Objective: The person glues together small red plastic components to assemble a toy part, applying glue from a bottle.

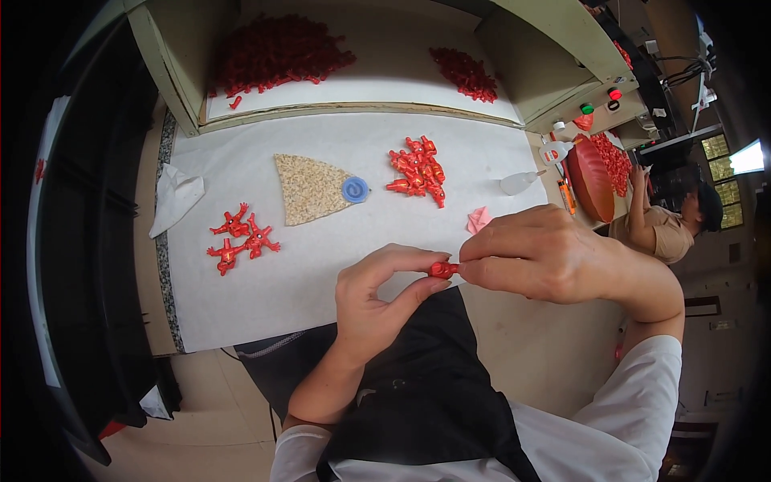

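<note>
While both hands pinch one red figure [442, 269], left hand [377, 301], right hand [534, 257], perhaps four figures [241, 238] lying left.

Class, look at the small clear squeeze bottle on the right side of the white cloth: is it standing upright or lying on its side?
Lying on its side: the clear squeeze bottle rests lengthwise on the white cloth.

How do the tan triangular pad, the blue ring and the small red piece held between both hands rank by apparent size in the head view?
1. tan triangular pad
2. blue ring
3. small red piece, which looks close to the ring and sits nearer the camera, so that order is unsure.
</note>
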